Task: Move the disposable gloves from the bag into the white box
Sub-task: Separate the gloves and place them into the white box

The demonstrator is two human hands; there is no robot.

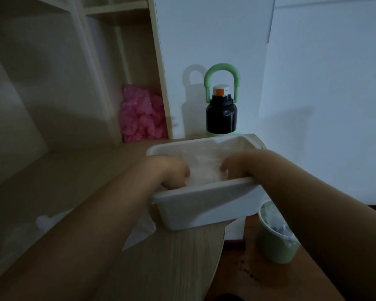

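Nearest, below and behind the left grip (172, 172), a thin clear bag (139, 232) lies slack on the wood-grain counter (172, 268), partly under the forearm. Down to the side of the right grip (237, 164), a green bin (276, 235) stands on the brown floor (245, 270).

Both grips are sunk inside the white box (204, 205), which sits at the counter's edge. The gloves (202, 168) lie between them as a pale, crumpled heap in the box. The fingers bend down into the heap, but whether they grasp film or merely press it I cannot tell.

Thin film like this is probably almost weightless, soft, springy and slippery. It seems best taken in loose handfuls from the middle of the heap and pressed down with flat fingers.

Beyond the grips a black bottle (221, 114) with a green handle stands against the white wall (313, 83). Farther left, a pink crumpled bundle (141, 118) sits in a pale shelf unit (109, 14). The light is dim.
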